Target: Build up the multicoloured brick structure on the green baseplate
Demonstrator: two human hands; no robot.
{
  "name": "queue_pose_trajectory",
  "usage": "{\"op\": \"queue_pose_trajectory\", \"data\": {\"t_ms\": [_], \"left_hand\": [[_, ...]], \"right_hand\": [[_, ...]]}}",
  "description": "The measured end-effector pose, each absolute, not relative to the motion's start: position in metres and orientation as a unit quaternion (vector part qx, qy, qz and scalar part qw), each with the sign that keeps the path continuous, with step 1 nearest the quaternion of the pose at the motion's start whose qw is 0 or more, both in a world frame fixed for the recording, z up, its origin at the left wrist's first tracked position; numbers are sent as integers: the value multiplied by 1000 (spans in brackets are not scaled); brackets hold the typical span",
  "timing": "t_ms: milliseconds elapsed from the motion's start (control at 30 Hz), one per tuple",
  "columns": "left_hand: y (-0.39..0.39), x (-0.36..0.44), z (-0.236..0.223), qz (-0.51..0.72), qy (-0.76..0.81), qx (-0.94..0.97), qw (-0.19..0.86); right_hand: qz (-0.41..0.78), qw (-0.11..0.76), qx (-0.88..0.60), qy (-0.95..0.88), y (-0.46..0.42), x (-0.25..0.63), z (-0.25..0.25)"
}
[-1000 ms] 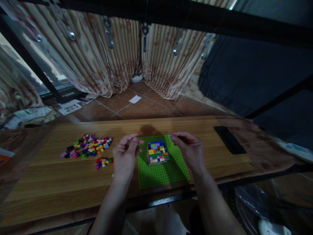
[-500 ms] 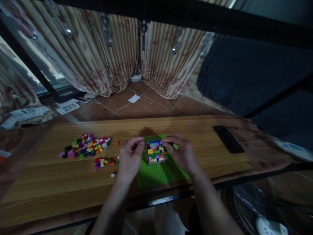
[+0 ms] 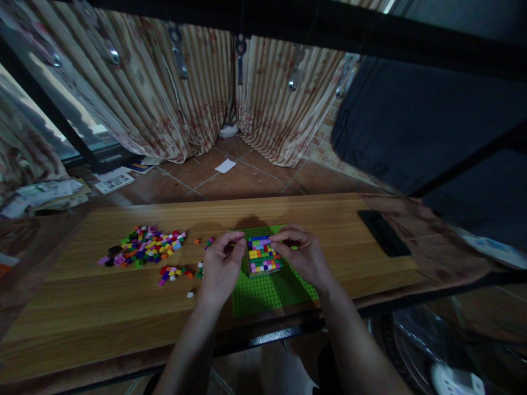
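Observation:
A block of small multicoloured toy bricks (image 3: 264, 255) stands on a green studded baseplate (image 3: 263, 296), its rows in blue, purple, yellow, red, green and mixed colours. My left hand (image 3: 222, 263) is at the block's left side, thumb and fingertips pinched together; whatever lies between them is too small to make out. On the other side, my right hand (image 3: 302, 253) is closed in a pinch with its fingertips at the block's upper right, over the purple and blue rows. Those fingertips hide what they may hold.
A large pile of loose bricks (image 3: 148, 244) lies on the wooden table (image 3: 102, 312) at the left, with a smaller cluster (image 3: 175, 272) nearer me. One white brick (image 3: 190, 294) sits apart. A black phone-like object (image 3: 383, 233) rests at the right end.
My right fingertips have shifted slightly left over the block's top rows. My left hand has moved slightly right, uncovering several bricks beside it. The brick block stays in place.

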State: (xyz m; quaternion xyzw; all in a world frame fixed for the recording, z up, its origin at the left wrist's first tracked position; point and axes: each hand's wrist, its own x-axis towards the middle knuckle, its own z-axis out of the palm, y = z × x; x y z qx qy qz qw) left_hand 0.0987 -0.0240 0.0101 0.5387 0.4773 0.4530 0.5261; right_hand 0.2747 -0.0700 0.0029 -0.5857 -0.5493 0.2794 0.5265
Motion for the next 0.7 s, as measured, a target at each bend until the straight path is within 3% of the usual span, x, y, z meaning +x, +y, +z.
{"op": "queue_pose_trajectory", "data": {"t_ms": [433,700], "left_hand": [[-24,98,12,447,481,534,533],[-24,96,9,444,480,541,529]], "right_hand": [[323,623,-568,-429,-63,263,2],[395,591,-591,-381,-59,257,0]]}}
